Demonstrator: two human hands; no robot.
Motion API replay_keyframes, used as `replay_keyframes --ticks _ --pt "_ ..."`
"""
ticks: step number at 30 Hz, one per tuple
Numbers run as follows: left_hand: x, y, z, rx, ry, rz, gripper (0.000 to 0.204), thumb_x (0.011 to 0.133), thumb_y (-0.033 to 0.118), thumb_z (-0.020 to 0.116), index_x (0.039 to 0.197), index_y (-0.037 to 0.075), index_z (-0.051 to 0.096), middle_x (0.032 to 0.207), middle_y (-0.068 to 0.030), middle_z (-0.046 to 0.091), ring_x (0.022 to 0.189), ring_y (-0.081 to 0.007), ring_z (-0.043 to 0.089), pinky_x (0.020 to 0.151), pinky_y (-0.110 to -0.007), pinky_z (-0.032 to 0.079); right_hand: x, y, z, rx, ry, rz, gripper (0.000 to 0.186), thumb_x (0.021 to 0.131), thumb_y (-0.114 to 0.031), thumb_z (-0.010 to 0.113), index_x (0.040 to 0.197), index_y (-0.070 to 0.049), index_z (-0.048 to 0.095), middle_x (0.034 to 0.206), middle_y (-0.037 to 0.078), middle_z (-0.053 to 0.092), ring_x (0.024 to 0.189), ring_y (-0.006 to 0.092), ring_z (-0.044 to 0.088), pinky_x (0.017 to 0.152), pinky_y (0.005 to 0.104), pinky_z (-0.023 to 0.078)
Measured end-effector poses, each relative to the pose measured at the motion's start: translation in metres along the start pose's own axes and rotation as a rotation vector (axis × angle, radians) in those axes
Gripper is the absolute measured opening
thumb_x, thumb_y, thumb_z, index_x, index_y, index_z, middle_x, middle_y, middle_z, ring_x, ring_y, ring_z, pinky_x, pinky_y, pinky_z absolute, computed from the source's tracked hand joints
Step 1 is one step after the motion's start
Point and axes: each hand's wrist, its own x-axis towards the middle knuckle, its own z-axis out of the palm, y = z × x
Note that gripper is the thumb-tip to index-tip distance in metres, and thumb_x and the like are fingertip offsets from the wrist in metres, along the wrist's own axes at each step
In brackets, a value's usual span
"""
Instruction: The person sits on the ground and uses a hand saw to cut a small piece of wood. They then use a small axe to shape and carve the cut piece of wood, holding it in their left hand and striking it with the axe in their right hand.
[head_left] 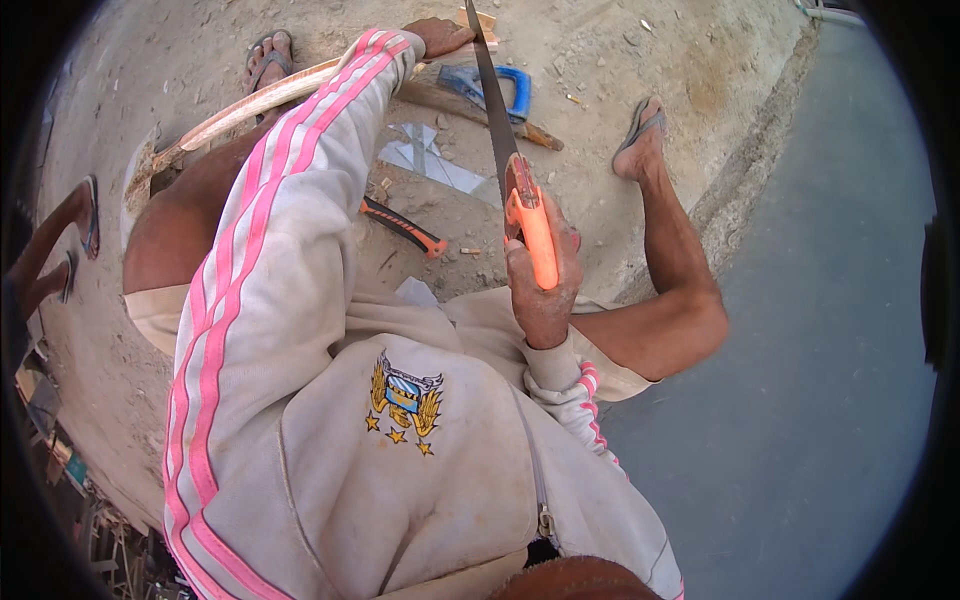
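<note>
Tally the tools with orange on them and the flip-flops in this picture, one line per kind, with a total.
Orange-handled handsaw: 1, in the right hand
Black-and-orange tool: 1, exact type unclear
Flip-flops: 4
Total: 6

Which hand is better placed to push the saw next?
Probably the right hand: its grip is around the orange handle of the saw. The left hand is farther forward, beside the saw's far end and near some wood.
</note>
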Motion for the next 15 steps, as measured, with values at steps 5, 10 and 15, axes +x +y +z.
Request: replay_keyframes --ticks 5,10,15 --pt "0.006 -0.01 0.024 0.009 0.042 0.054 0.041 0.102 0.042 0.029 0.122 0.017 0.054 0.12 -0.0217 0.066 0.108 -0.0421 0.064 0.096 -0.051 0.05 -0.032 0.002 0.002 0.049 0.013 0.034 0.063 0.082 0.005 0.063 0.143 0.004 0.048 0.13 0.021 0.062 0.106 0.023 0.067 0.091 0.0331 0.053" --pt "0.029 -0.043 0.03 0.043 0.063 -0.033 0.033 0.104 0.035 0.032 0.125 0.018 0.052 0.118 -0.0191 0.067 0.107 -0.0397 0.066 0.093 -0.048 0.052 -0.01 -0.008 0.004 -0.036 0.008 -0.057 0.063 0.082 0.006 0.062 0.143 0.005 0.048 0.129 0.021 0.063 0.108 0.0233 0.067 0.093 0.0329 0.053" --pt "0.021 -0.031 0.022 0.06 0.065 0.078 0.032 0.104 0.035 0.033 0.123 0.018 0.053 0.114 -0.0194 0.067 0.106 -0.0392 0.066 0.091 -0.05 0.051 -0.046 -0.005 -0.001 -0.194 0.057 -0.02 0.061 0.082 0.007 0.062 0.142 0.006 0.048 0.127 0.021 0.063 0.109 0.0244 0.066 0.094 0.0336 0.052"
